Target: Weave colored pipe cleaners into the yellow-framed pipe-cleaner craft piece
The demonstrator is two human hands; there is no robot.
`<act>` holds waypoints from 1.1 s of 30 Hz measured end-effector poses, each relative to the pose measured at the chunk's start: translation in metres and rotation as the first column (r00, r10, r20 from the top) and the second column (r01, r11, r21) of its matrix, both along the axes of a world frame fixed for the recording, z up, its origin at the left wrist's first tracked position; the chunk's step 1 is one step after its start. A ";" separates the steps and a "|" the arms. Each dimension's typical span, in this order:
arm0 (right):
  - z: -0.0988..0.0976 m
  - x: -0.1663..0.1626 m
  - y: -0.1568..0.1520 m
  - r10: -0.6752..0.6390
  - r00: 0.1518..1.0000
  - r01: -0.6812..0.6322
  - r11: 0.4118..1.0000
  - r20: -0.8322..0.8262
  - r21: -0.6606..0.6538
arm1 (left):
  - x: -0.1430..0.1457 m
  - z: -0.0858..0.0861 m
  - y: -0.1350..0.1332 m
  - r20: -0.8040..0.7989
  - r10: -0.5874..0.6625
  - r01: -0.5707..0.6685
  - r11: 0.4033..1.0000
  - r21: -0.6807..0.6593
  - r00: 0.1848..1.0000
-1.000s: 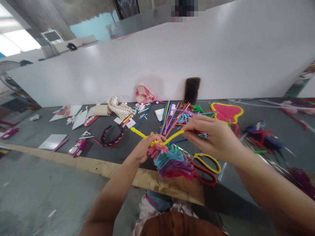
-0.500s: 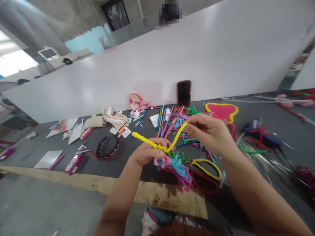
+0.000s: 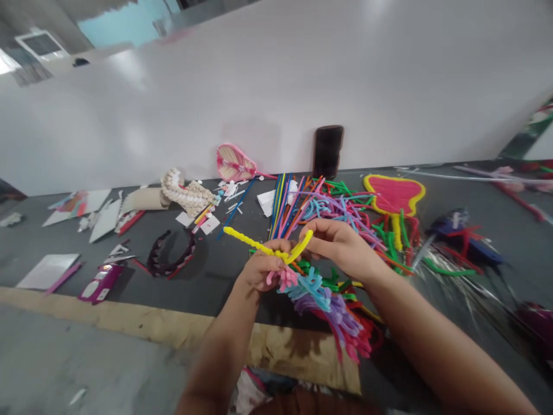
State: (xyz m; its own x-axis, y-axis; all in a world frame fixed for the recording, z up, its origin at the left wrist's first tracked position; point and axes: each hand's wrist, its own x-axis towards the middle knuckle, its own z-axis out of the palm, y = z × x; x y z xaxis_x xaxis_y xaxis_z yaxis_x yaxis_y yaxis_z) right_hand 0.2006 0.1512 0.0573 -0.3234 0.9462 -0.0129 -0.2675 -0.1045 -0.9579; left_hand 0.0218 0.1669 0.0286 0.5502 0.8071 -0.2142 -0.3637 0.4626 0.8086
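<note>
My left hand [image 3: 263, 268] is closed around the base of a yellow twisted pipe cleaner [image 3: 246, 238], whose wound stem points up and left. My right hand [image 3: 334, 245] pinches the free end of the yellow pipe cleaner, which bends back in a curve beside the left thumb. Below the hands hangs a bunch of looped pipe cleaners [image 3: 311, 291] in pink, light blue, purple, red and green, joined at the left hand; the join is hidden by the fingers.
Behind the hands lies a pile of loose pipe cleaners [image 3: 280, 207]. A phone [image 3: 328, 151] leans on the white partition [image 3: 276, 86]. A red and yellow pipe-cleaner shape [image 3: 395, 195] lies right. To the left are a dark headband [image 3: 153, 262], a purple box [image 3: 101, 283] and a beige braided piece [image 3: 190, 196].
My right hand has come down and left, closer to my left hand, and the yellow free end is now bent shorter. The bunch has swung lower and right, and the camera view has tilted down.
</note>
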 end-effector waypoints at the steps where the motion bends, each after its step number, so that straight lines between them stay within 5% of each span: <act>1: -0.001 0.000 0.001 0.017 1.000 -0.017 1.000 -0.018 -0.020 | 0.000 0.000 0.000 0.005 0.009 -0.009 1.000 -0.005 1.000; 20: -0.019 -0.009 0.006 -0.036 0.978 0.004 0.988 -0.203 -0.154 | -0.004 -0.008 0.005 -0.033 0.041 -0.040 0.999 0.020 0.999; 28: -0.018 -0.006 0.010 -0.056 0.992 0.049 0.997 0.113 0.062 | -0.004 -0.006 0.006 0.023 -0.008 0.006 0.998 0.061 1.000; 33: -0.014 -0.002 0.009 0.050 0.999 -0.050 0.999 0.008 -0.011 | -0.004 -0.006 0.006 0.021 0.030 -0.031 0.998 0.047 0.999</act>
